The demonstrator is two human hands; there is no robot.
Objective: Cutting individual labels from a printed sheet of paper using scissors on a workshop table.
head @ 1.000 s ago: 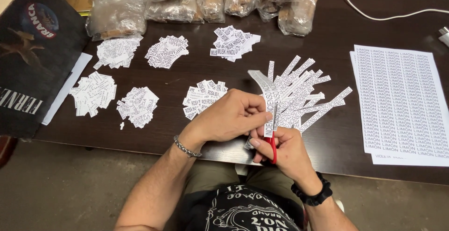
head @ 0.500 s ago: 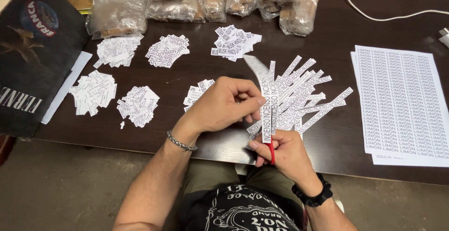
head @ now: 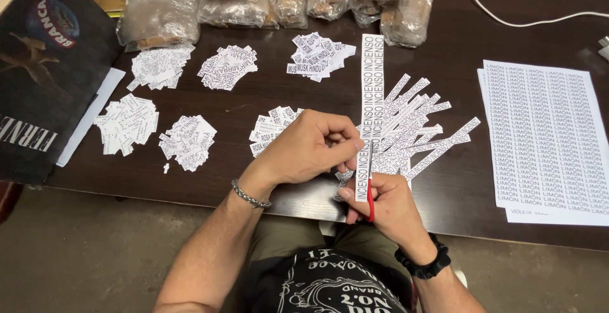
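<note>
Strip (head: 372,91) of printed paper upright over bench (head: 266,189), left hand (head: 311,148) pinching it closed near its lower end. Right hand (head: 384,202) just below, closed on red-handled scissors (head: 370,206), blades mostly hidden, probably at strip's bottom edge. Loose strips (head: 422,126) fanned behind, label piles (head: 190,107) left, printed sheets (head: 549,142) right.

Both forearms are bare, no sleeves reaching them; the left hand (head: 304,151) has a silver chain bracelet (head: 250,195) at its wrist; the right hand (head: 387,202) wears a chunky black wristband (head: 424,264); a black shirt with white print (head: 330,284); olive-green trousers (head: 285,240).
</note>
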